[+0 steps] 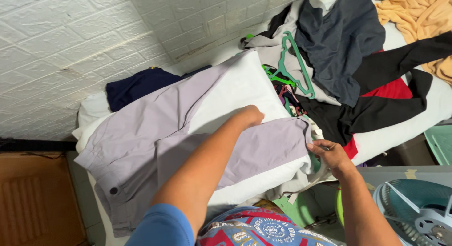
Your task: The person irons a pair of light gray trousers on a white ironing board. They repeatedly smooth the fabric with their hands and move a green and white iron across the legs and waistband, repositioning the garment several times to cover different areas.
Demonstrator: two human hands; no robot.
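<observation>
A pair of pale lilac trousers (155, 133) lies spread on a white pillow (240, 86) on the bed. My left hand (251, 116) rests knuckles-down between the two legs, fingers curled out of sight. My right hand (328, 153) pinches the hem of the nearer trouser leg at the pillow's right end.
A heap of clothes lies further along the bed: a dark grey shirt (341, 39), black trousers (376, 109), a red garment (391, 91), an orange blanket (419, 15), green hangers (294, 67). A navy garment (136, 86) lies by the white brick wall (70, 39). A fan (419, 213) stands at lower right.
</observation>
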